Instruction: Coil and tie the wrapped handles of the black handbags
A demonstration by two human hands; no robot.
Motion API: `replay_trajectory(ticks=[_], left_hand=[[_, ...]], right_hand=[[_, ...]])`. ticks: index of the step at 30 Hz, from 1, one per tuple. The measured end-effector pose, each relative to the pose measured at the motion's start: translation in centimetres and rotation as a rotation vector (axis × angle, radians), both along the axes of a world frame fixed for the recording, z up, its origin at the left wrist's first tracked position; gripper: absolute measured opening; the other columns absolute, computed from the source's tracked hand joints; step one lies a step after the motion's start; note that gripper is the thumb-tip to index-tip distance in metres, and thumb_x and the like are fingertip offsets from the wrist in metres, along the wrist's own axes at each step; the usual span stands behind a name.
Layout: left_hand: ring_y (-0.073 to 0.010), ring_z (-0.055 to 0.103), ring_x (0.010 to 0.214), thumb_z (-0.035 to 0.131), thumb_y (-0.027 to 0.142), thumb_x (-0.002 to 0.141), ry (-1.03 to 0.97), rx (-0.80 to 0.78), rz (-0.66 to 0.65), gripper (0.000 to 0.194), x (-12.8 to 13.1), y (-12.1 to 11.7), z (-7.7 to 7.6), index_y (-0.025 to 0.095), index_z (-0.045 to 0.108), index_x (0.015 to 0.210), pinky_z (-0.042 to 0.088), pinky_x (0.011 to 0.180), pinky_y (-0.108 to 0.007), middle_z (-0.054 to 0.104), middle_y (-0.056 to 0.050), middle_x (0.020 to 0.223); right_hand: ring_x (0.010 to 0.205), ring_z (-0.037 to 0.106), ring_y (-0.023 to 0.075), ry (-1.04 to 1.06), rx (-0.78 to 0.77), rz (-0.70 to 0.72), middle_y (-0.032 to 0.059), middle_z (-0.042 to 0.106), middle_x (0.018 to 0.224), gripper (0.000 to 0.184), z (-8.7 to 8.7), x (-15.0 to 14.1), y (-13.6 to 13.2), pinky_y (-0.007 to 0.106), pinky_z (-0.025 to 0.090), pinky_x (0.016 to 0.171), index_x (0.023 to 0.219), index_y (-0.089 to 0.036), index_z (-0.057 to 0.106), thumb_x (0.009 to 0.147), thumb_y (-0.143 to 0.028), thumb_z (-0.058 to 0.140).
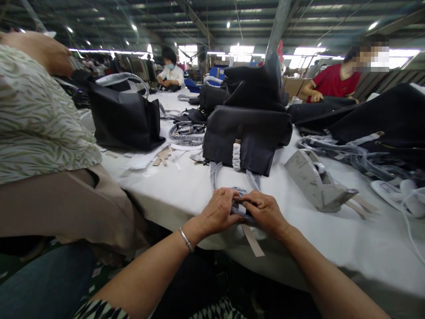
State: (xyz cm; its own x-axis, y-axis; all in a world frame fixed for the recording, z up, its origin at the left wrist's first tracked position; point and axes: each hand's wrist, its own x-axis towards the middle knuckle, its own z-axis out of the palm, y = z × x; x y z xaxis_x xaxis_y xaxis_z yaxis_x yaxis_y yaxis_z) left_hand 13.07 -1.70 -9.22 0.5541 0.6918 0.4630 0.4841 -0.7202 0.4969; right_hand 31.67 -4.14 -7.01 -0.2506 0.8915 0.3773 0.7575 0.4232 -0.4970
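My left hand (221, 209) and my right hand (264, 212) meet at the table's front edge, fingers closed around a plastic-wrapped bag strap (243, 208). Between them, part of the strap and a bit of white show; the rest is covered by my fingers. A beige paper strip (253, 241) hangs below my hands over the edge. Just beyond lies a black handbag (219, 133), its wrapped handle ends (215, 173) reaching toward me. On the bag's front a small buckle tab is covered by a white ruffled wrap (236, 155).
A grey tape dispenser (308, 181) stands on the white table (186, 186) to my right. Black bags (122, 115) and wrapped straps (345, 150) lie on both sides. Paper scraps (162, 156) are scattered left. One person (40, 119) is close on my left; others work across the table.
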Motion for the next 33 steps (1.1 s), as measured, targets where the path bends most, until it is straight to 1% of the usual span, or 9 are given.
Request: replay_trajectory(ticks=[2, 3, 7, 11, 18, 24, 27, 30, 33], left_hand=[[-0.0295, 0.051, 0.109, 0.083, 0.035, 0.065, 0.012, -0.004, -0.020, 0.069, 0.0, 0.2, -0.1, 0.016, 0.048, 0.121, 0.041, 0.096, -0.046, 0.060, -0.012, 0.115], [-0.0296, 0.051, 0.111, 0.083, 0.037, 0.066, 0.025, -0.002, -0.042, 0.068, -0.1, 0.3, -0.2, 0.017, 0.050, 0.122, 0.040, 0.097, -0.046, 0.062, -0.010, 0.113], [-0.0285, 0.051, 0.110, 0.081, 0.040, 0.069, 0.053, 0.006, -0.092, 0.050, -0.2, 0.5, -0.1, 0.022, 0.063, 0.112, 0.039, 0.097, -0.043, 0.067, -0.005, 0.096], [-0.0285, 0.050, 0.111, 0.080, 0.042, 0.069, 0.063, -0.003, -0.075, 0.043, -0.3, 0.4, 0.2, 0.023, 0.067, 0.106, 0.038, 0.096, -0.041, 0.066, -0.005, 0.093], [-0.0271, 0.049, 0.112, 0.079, 0.044, 0.069, 0.072, 0.017, -0.071, 0.044, -0.3, 0.5, 0.1, 0.023, 0.067, 0.106, 0.037, 0.096, -0.040, 0.066, -0.005, 0.097], [-0.0268, 0.049, 0.111, 0.078, 0.043, 0.071, 0.082, 0.002, -0.086, 0.040, -0.3, 0.4, 0.6, 0.024, 0.068, 0.105, 0.037, 0.096, -0.040, 0.067, -0.005, 0.095], [-0.0270, 0.049, 0.112, 0.079, 0.042, 0.070, 0.069, -0.017, -0.088, 0.041, -0.4, 0.5, 0.5, 0.025, 0.068, 0.106, 0.037, 0.096, -0.040, 0.067, -0.004, 0.094], [-0.0263, 0.048, 0.113, 0.080, 0.042, 0.069, 0.039, -0.034, -0.099, 0.042, -0.4, 0.7, 0.1, 0.026, 0.068, 0.106, 0.036, 0.097, -0.040, 0.068, -0.004, 0.096], [-0.0259, 0.049, 0.113, 0.082, 0.041, 0.067, 0.014, -0.046, -0.099, 0.041, -0.4, 0.9, -0.1, 0.025, 0.070, 0.102, 0.037, 0.098, -0.040, 0.069, -0.004, 0.098]], right_hand=[[0.078, 0.066, 0.0140, 0.059, 0.053, -0.001, 0.0008, 0.070, 0.083, 0.020, -0.5, 0.1, -0.2, 0.026, 0.050, 0.074, 0.091, -0.024, 0.073, 0.084, -0.015, 0.056], [0.077, 0.066, 0.0141, 0.074, 0.083, 0.004, 0.0011, 0.070, 0.082, 0.020, -0.7, 0.1, -0.4, 0.026, 0.051, 0.074, 0.090, -0.023, 0.073, 0.083, -0.014, 0.056], [0.077, 0.066, 0.0143, 0.092, 0.212, 0.043, 0.0016, 0.070, 0.082, 0.021, -1.2, 0.1, -1.0, 0.026, 0.053, 0.073, 0.088, -0.021, 0.072, 0.083, -0.011, 0.055], [0.077, 0.066, 0.0145, 0.103, 0.341, 0.049, 0.0022, 0.070, 0.082, 0.019, -1.5, 0.1, -1.8, 0.027, 0.055, 0.074, 0.087, -0.020, 0.070, 0.084, -0.010, 0.054], [0.079, 0.066, 0.0145, 0.113, 0.394, 0.024, 0.0026, 0.071, 0.084, 0.019, -1.7, 0.1, -2.5, 0.027, 0.055, 0.076, 0.091, -0.021, 0.070, 0.085, -0.011, 0.054], [0.080, 0.067, 0.0158, 0.160, 0.304, -0.021, 0.0035, 0.071, 0.084, 0.016, -1.4, 0.2, -2.8, 0.029, 0.055, 0.078, 0.089, -0.020, 0.070, 0.087, -0.016, 0.054], [0.079, 0.067, 0.0162, 0.176, 0.312, -0.043, 0.0034, 0.071, 0.085, 0.017, -1.2, 0.1, -2.8, 0.030, 0.055, 0.078, 0.089, -0.021, 0.070, 0.088, -0.018, 0.054], [0.091, 0.066, 0.0181, 0.163, 0.365, -0.041, 0.0058, 0.071, 0.096, 0.020, -1.1, 0.2, -3.4, 0.033, 0.054, 0.086, 0.101, -0.021, 0.068, 0.087, -0.015, 0.055], [0.104, 0.062, 0.0202, 0.090, 0.454, -0.010, 0.0093, 0.066, 0.112, 0.036, -1.2, 0.8, -5.3, 0.037, 0.051, 0.094, 0.118, -0.020, 0.060, 0.084, -0.009, 0.057]])
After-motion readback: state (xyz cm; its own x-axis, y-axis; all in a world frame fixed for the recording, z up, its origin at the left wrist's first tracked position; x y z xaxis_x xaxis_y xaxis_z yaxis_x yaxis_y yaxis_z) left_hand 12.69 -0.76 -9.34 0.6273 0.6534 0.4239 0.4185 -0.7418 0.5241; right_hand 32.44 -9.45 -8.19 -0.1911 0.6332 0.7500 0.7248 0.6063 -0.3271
